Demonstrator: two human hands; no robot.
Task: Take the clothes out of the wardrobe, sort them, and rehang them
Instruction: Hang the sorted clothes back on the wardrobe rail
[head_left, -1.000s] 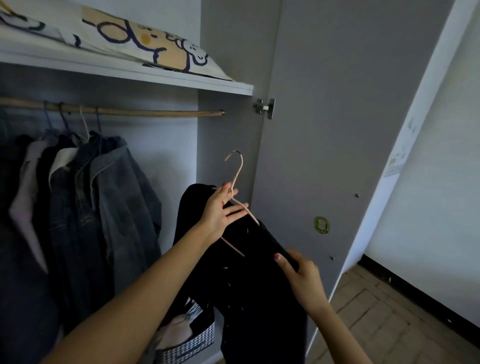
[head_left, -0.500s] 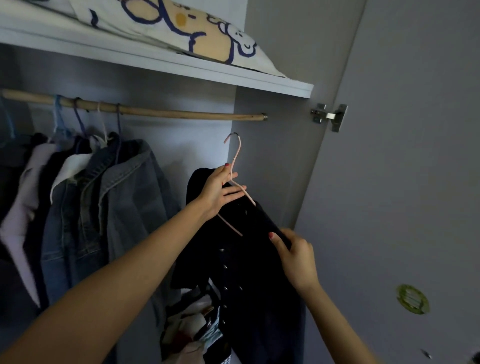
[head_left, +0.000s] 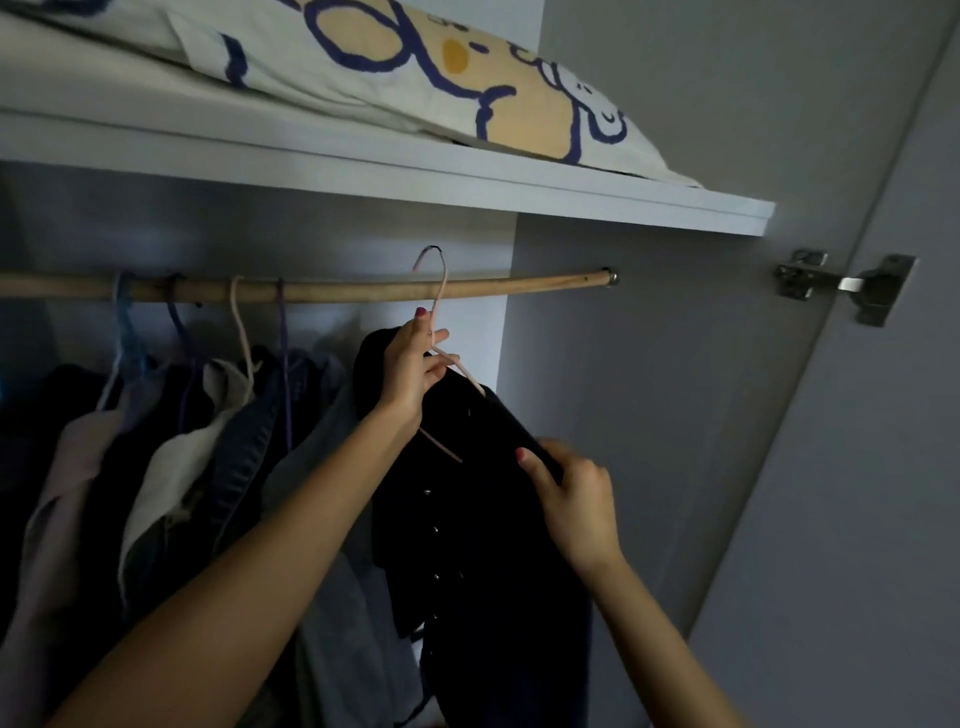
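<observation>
A black buttoned garment (head_left: 483, 545) hangs on a thin pink hanger (head_left: 441, 291). My left hand (head_left: 410, 374) grips the hanger at its neck and holds it up so that the hook lies across the wooden rail (head_left: 363, 290); I cannot tell if the hook rests on the rail. My right hand (head_left: 571, 499) pinches the garment's right shoulder. To the left, several clothes (head_left: 208, 457) hang from the rail on blue, purple and white hangers, denim jackets among them.
A white shelf (head_left: 467, 187) runs above the rail, with a printed pillow (head_left: 415, 78) lying on it. The wardrobe's side wall (head_left: 623, 415) stands just right of the garment. The open door (head_left: 857, 467) with its metal hinge (head_left: 847, 286) is at the right.
Both hands lifted the black garment and its hanger up to the rail. My view tilted upward and closer to the shelf.
</observation>
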